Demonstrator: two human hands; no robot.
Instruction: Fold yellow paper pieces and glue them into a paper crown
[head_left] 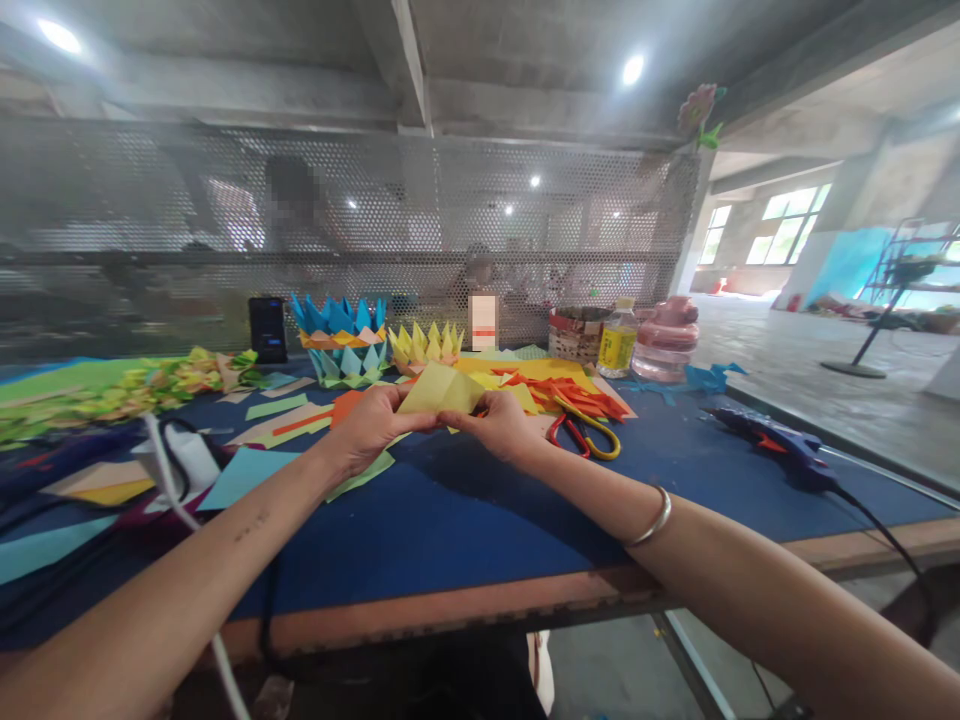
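We see two bare hands holding a folded yellow paper (441, 388) above the blue-topped table (480, 545), between its near and far edges. The left hand (375, 425) is nearly closed, pinching the paper's left side; the right hand (501, 422), also nearly closed, pinches its right side. Just right of our right hand lie scissors (590, 415) with red and yellow handles. A blue glue gun (787, 440) rests near the table's right edge, and spiky paper pieces (426, 347) stand toward the far edge.
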